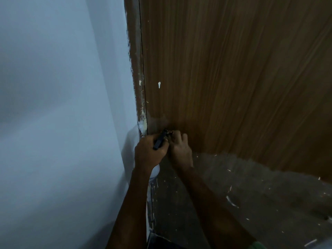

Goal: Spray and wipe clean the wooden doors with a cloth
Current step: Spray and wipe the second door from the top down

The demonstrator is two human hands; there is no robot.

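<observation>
The wooden door [233,78] fills the right of the view, brown with vertical grain and a few white paint drips. Its lower part looks dull grey and is flecked with white specks. My left hand [149,151] grips a spray bottle by its black trigger head [160,141], close to the door's left edge. The bottle's white body [155,171] shows below that wrist. My right hand [180,150] is right beside it, fingers curled at the nozzle tip and pinching it. No cloth is in view.
A brown door frame [135,69] with smeared white paint runs along the door's left edge. A pale blue-white wall [59,105] takes up the left half. A bit of green fabric [258,246] shows at the bottom right.
</observation>
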